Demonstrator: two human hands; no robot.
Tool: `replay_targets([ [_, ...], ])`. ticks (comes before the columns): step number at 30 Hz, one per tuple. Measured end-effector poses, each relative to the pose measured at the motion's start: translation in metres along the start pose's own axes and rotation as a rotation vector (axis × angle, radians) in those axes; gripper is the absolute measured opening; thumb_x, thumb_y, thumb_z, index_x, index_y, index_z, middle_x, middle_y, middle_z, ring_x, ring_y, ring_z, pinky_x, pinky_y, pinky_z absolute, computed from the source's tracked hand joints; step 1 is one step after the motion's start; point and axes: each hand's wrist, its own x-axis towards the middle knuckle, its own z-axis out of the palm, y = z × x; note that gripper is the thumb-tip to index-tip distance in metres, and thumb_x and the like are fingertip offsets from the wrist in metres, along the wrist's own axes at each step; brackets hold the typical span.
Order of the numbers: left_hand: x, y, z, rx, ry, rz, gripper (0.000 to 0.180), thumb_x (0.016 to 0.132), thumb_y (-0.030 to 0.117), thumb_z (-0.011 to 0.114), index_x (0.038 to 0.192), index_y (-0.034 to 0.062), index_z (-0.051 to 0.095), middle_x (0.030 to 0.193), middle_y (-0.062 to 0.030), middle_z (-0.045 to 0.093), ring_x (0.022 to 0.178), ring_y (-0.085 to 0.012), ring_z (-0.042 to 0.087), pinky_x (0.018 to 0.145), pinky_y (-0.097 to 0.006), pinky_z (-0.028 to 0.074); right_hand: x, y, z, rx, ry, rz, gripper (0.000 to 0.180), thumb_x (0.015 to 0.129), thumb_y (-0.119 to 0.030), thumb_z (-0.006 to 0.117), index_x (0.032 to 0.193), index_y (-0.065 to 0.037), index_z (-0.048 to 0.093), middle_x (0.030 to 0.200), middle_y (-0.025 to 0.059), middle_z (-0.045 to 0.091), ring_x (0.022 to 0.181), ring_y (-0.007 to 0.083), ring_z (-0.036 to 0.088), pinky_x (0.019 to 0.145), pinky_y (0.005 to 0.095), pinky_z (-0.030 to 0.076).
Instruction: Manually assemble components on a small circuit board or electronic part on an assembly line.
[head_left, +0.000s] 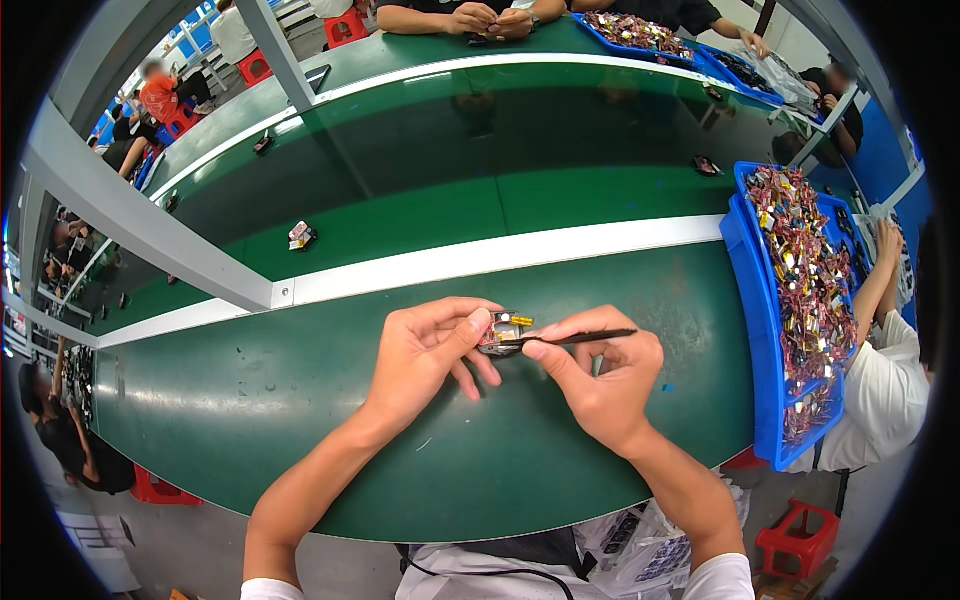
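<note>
Between my hands, above the green table (300,420), is a small electronic assembly (505,336) with a dark shell, red wires and a yellow part on it. My left hand (435,345) pinches it from the left, with thumb and finger on its edge and the other fingers below. In my right hand (610,375) is a thin dark stick-like tool (590,336), gripped like a pen. Its tip touches or nearly touches the assembly's lower right side; the exact contact is too small to make out.
A blue bin (745,300) heaped with small wired parts (795,260) stands at the right. Past a white rail (500,252) runs a green conveyor belt (420,215) carrying scattered assemblies, one of them (301,236) nearby. A grey post (150,220) rises at the left. People sit around.
</note>
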Motion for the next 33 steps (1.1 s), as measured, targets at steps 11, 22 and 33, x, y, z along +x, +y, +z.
replay_targets([
  [11,-0.005,-0.001,0.008,-0.019,0.065,0.089,0.034,0.104,0.018,0.059,0.122,-0.0101,0.065,0.101,-0.0225,0.072,0.071,-0.0257,0.075,0.05,-0.028,0.059,-0.002,-0.001,0.003,-0.061,0.043,-0.09,0.014,0.077,0.001,0.086,0.086,-0.004,0.075,0.072,0.0011,0.072,0.042,0.0005,0.043,0.041,0.0205,0.026],
  [22,-0.008,-0.001,0.01,0.033,0.109,0.168,0.03,0.102,0.01,0.061,0.125,-0.0101,0.064,0.1,-0.0205,0.073,0.074,-0.0231,0.074,0.056,-0.029,0.061,-0.002,-0.005,0.002,-0.061,0.027,-0.053,0.013,0.077,0.001,0.085,0.086,-0.003,0.075,0.078,0.0042,0.074,0.043,0.0007,0.044,0.041,0.0205,0.028],
  [33,-0.009,0.002,0.007,0.058,0.113,0.181,0.029,0.102,0.009,0.061,0.123,-0.0102,0.065,0.097,-0.0197,0.073,0.073,-0.0218,0.074,0.056,-0.028,0.06,-0.001,-0.003,0.005,-0.079,-0.02,-0.146,0.018,0.075,0.002,0.085,0.088,-0.006,0.075,0.086,0.0039,0.077,0.041,0.0024,0.044,0.041,0.0207,0.031],
])
